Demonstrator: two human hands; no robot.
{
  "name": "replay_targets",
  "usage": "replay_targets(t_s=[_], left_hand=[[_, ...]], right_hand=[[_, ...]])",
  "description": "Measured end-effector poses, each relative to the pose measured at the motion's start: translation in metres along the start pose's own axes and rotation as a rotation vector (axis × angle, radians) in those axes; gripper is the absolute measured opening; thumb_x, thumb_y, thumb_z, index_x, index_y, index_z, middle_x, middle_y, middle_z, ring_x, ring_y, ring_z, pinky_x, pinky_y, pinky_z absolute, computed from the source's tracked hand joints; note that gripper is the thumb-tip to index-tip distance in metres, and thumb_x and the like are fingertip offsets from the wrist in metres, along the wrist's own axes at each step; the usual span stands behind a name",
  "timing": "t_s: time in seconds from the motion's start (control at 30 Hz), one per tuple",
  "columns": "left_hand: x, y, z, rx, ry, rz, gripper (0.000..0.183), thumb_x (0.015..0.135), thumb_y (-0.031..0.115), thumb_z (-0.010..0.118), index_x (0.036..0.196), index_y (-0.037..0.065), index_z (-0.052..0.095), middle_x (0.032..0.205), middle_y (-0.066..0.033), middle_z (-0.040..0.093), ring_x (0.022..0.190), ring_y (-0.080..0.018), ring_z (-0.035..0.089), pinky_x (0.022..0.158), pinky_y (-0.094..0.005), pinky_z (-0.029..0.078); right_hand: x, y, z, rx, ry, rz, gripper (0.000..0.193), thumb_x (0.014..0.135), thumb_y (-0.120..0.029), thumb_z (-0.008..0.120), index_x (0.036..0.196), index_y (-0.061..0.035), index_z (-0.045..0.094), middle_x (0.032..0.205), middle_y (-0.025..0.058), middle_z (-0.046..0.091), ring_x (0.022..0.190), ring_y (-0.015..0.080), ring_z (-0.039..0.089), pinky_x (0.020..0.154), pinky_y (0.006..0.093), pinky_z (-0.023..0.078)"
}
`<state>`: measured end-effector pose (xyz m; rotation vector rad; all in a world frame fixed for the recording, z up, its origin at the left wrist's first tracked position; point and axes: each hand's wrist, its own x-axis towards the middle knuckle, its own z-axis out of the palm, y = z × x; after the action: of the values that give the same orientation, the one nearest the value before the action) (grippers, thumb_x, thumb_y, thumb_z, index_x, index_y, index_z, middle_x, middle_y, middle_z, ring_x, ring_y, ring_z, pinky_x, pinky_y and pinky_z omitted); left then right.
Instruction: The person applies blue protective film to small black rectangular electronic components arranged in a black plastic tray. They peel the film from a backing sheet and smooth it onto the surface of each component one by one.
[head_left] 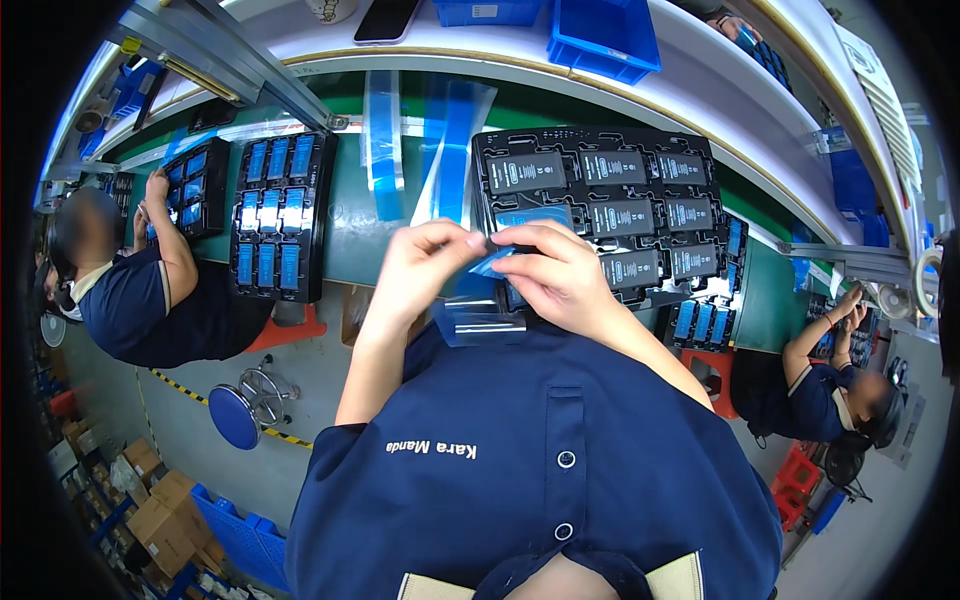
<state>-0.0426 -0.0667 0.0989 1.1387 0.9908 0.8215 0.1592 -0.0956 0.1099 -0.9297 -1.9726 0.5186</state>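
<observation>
My left hand [425, 265] and my right hand [560, 275] meet over the near edge of the green bench, both pinching a small piece of blue film [490, 263] between fingertips. Under my right hand lies a dark flat battery-like cell, mostly hidden. Just beyond my hands sits a black tray [600, 205] holding several dark rectangular cells with pale labels. A clear plastic sheet [480, 320] hangs off the bench edge below my hands.
A second black tray [280, 215] of blue-covered cells lies to the left. Blue film strips [385, 150] lie on the green bench. Blue bins [605, 35] stand on the white shelf behind. One seated person works at left [150, 290], another at right [830, 390].
</observation>
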Motion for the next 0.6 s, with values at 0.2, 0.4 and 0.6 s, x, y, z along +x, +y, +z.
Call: replay_targets(t_s=[0.2,0.4,0.6], left_hand=[[0.007,-0.078,-0.093,0.251,0.677,0.057,0.024,0.090,0.021,0.066,0.081,-0.001,0.069,0.064,0.0030,0.057,0.058,-0.0029,0.042,0.052,-0.0221,0.031],[-0.086,-0.177,-0.185,-0.032,0.549,-0.432,0.015,0.088,0.018,0.070,0.094,0.005,0.066,0.070,0.0019,0.064,0.046,-0.0019,0.046,0.037,-0.0195,0.030],[-0.163,-0.294,-0.219,-0.037,0.861,-0.745,0.014,0.089,0.000,0.051,0.093,0.003,0.063,0.074,-0.0042,0.065,0.051,-0.0101,0.055,0.043,-0.0211,0.041]], right_hand=[[0.005,0.016,-0.002,0.037,0.057,0.053,0.019,0.069,0.002,0.073,0.085,-0.0077,0.072,0.095,0.0059,0.069,0.094,0.0256,0.063,0.081,0.0342,0.052],[0.013,0.061,-0.018,0.367,0.364,0.469,0.014,0.084,0.001,0.068,0.097,0.0006,0.071,0.104,0.0093,0.064,0.090,0.0129,0.063,0.076,0.0241,0.051],[0.017,0.074,-0.017,0.481,0.435,0.561,0.015,0.086,0.003,0.066,0.100,0.0019,0.069,0.102,0.0064,0.062,0.085,0.0100,0.061,0.074,0.0227,0.053]])
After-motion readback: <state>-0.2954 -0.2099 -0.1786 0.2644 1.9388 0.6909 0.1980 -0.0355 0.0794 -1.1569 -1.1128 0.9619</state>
